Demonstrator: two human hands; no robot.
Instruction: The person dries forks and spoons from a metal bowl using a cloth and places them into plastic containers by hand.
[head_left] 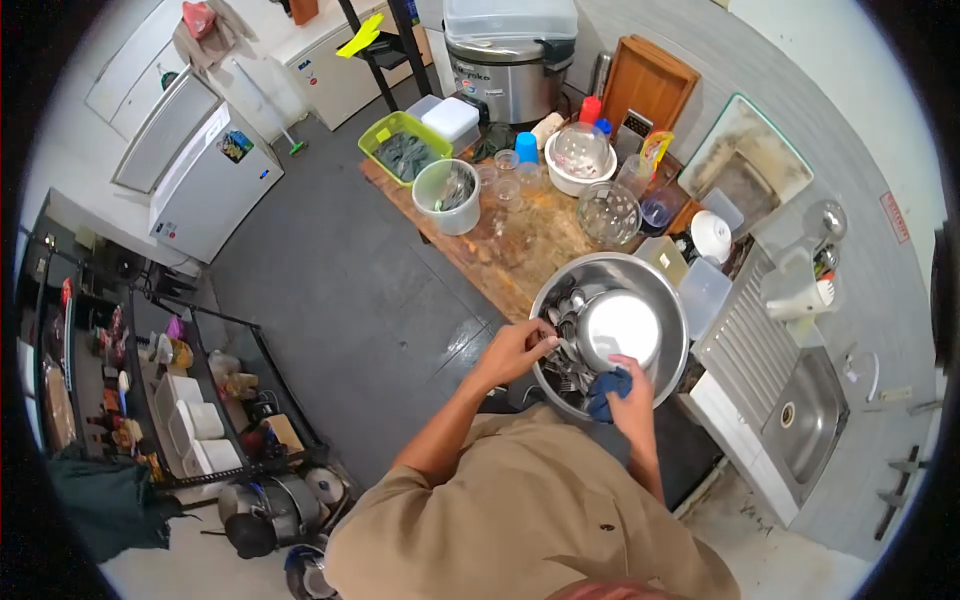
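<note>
Steel bowl (pixel 676 302) holding cutlery (pixel 566 378) and a smaller bowl (pixel 620 328), my left hand (pixel 514 354) pinching some cutlery, my right hand (pixel 634 402) clutching blue cloth (pixel 604 393), pale tub (pixel 428 212) of utensils (pixel 456 190) on the bench (pixel 515 248)

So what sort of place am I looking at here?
Probably a small commercial or shared kitchen: there's a steel sink with a ribbed drainer, a large steel cooker behind the worktable, and shelves with pots below.

Hands (pixel 527 348) over cutlery (pixel 572 372) with cloth (pixel 606 394).
</note>
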